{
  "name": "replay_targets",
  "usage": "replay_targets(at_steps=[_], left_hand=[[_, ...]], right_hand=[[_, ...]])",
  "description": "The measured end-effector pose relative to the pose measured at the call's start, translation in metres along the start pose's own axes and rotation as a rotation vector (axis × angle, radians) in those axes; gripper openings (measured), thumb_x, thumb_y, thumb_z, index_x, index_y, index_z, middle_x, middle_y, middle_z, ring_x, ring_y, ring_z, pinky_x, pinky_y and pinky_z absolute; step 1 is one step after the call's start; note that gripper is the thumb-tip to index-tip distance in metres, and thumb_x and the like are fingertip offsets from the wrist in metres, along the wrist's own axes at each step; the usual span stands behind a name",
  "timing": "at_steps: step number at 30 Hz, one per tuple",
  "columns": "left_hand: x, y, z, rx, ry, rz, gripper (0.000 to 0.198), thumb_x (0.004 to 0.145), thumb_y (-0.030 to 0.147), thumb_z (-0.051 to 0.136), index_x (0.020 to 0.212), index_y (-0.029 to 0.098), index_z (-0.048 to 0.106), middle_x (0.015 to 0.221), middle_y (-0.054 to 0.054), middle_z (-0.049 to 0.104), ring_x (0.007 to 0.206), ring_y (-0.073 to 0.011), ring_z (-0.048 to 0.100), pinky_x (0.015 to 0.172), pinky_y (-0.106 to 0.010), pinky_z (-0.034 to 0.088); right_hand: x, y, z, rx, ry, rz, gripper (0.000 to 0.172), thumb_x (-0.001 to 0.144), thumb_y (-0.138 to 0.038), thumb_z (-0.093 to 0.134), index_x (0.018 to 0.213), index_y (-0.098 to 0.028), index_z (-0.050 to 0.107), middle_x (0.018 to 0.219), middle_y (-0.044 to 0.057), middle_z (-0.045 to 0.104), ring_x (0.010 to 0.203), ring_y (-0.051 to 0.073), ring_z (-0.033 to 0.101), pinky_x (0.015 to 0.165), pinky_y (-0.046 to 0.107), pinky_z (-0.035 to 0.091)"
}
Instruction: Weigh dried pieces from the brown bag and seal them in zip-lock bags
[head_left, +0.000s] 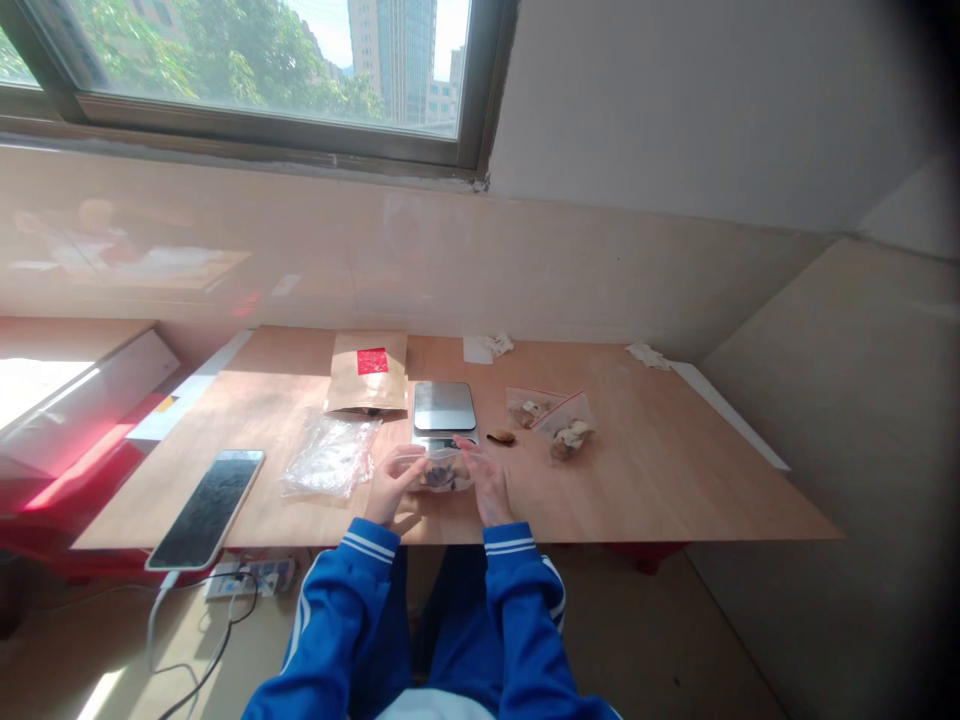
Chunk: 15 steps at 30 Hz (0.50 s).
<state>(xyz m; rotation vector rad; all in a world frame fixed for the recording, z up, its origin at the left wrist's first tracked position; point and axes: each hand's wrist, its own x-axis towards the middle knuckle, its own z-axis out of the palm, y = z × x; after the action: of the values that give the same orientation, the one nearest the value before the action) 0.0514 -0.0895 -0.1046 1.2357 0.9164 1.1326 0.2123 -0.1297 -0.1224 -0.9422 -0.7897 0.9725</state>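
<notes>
Both my hands hold a small clear plastic bag (441, 472) with dark pieces inside, just above the near edge of the wooden board (660, 480). My left hand (390, 488) grips the bag's left end and my right hand (487, 484) grips its right end. Directly behind the bag stands a small digital scale (444, 408) with a bare steel platform. A brown paper pouch with a red label (368, 374) lies behind and left of the scale.
A pile of empty clear bags (331, 456) lies left of my hands, and a smartphone (208, 506) with a cable sits at the board's left corner. Two filled small bags (556, 420) and a loose brown piece (501, 437) lie right of the scale. Paper scraps (487, 347) rest by the wall.
</notes>
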Motion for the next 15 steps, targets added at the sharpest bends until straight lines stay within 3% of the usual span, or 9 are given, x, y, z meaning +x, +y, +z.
replay_targets(at_steps=[7,15], left_hand=[[-0.0002,0.0012,0.0037,0.010,0.021,-0.012,0.022,0.068,0.034,0.071,0.081,0.016,0.069,0.086,-0.005,0.067,0.086,-0.0185,0.063,0.081,-0.031,0.049],[-0.0038,0.0060,0.0078,0.050,0.086,0.008,0.024,0.069,0.036,0.070,0.080,0.015,0.068,0.082,-0.005,0.067,0.082,-0.0187,0.063,0.077,-0.030,0.050]], right_hand=[[-0.0001,0.0014,-0.0033,-0.151,0.016,-0.036,0.022,0.073,-0.038,0.068,0.082,-0.018,0.069,0.100,0.008,0.068,0.094,0.023,0.062,0.080,0.036,0.052],[-0.0027,-0.0046,0.0039,-0.188,0.112,-0.094,0.019,0.072,-0.036,0.070,0.077,-0.017,0.068,0.088,0.004,0.067,0.084,0.019,0.062,0.076,0.031,0.051]])
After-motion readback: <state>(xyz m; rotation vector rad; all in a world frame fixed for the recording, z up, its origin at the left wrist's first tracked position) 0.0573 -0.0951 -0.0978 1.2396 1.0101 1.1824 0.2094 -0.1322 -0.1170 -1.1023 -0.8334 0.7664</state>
